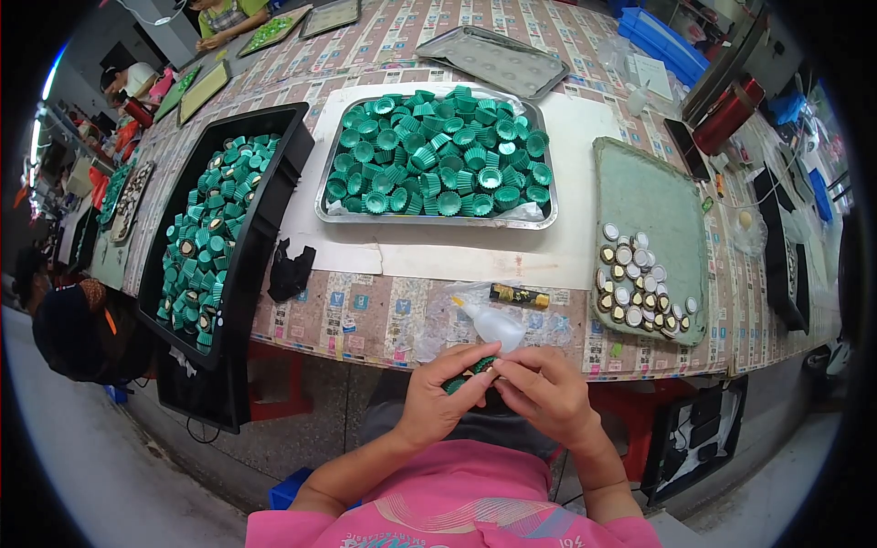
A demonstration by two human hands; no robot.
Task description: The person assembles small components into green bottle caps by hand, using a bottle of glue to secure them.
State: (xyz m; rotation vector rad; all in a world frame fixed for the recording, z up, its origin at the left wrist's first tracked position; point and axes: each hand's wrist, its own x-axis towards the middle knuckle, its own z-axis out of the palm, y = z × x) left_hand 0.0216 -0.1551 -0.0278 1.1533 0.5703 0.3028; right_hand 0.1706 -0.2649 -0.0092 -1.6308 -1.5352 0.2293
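Above the table's near edge my two hands meet, fingertips almost touching. My left hand (438, 399) is closed around green fluted cups (481, 363); at least two show between its fingers, the rest hidden. My right hand (551, 395) is pinched at the same cups, with a small pale bit at its fingertips too tiny to name. Just beyond them lies a white squeeze bottle (498, 326) with a yellow nozzle. Farther off, a metal tray (438, 220) is heaped with green fluted cups.
On the left stands a black bin (239, 260) of green cups, some with gold-and-white pieces inside. A pale green tray (650, 183) on the right bears several small gold-and-white round pieces. A black-and-gold tube (519, 295), black cloth (291, 270) and phone (686, 149) lie about. Other people work at far left.
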